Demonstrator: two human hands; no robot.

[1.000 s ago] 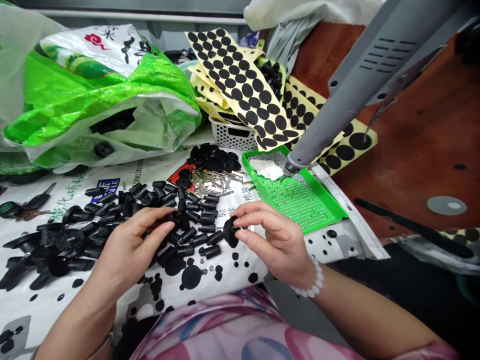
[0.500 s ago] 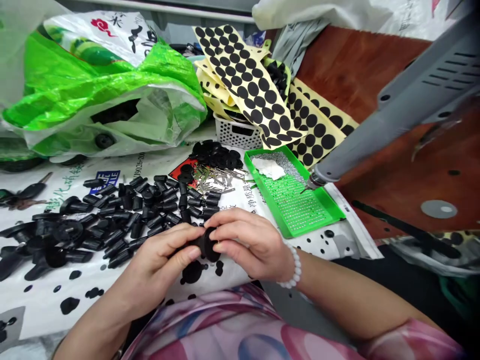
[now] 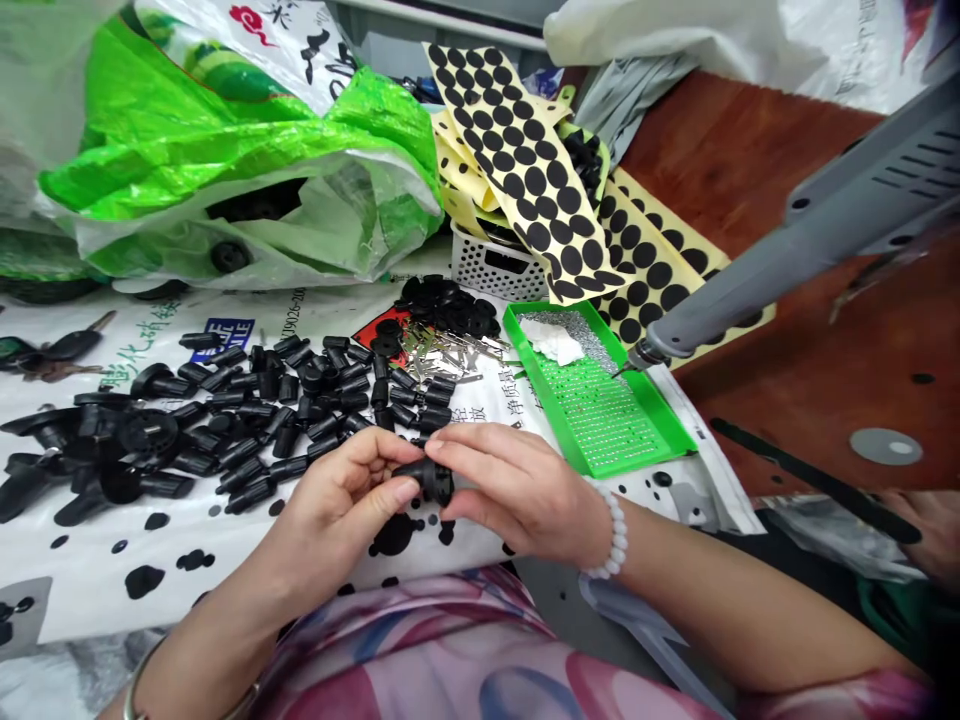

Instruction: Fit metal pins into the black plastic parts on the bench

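Between my two hands, above the front edge of the table, is a black plastic knob-like part [image 3: 429,481] with a narrow stem and a wider end. My left hand [image 3: 341,515] pinches its stem between thumb and fingers. My right hand [image 3: 521,490] is closed over the wider end, fingers on top and thumb below, hiding much of it. Just beyond my hands lies a spread of short black plastic stems [image 3: 300,395]. Behind them are a heap of black discs [image 3: 450,305] and a pile of thin metal strips [image 3: 439,352].
A green tray [image 3: 679,440] of small screws stands to the right, under a grey electric screwdriver [image 3: 757,270]. Behind are a white basket [image 3: 491,268], sheets of round black stickers [image 3: 525,150] and a green bag [image 3: 247,170]. Assembled black knobs [image 3: 112,450] lie left. Another person's hand [image 3: 926,530] shows far right.
My right fingers have moved from pinching the disc's edge to cupping over the wide end. The view has shifted slightly, and another person's hand has appeared at the far right.
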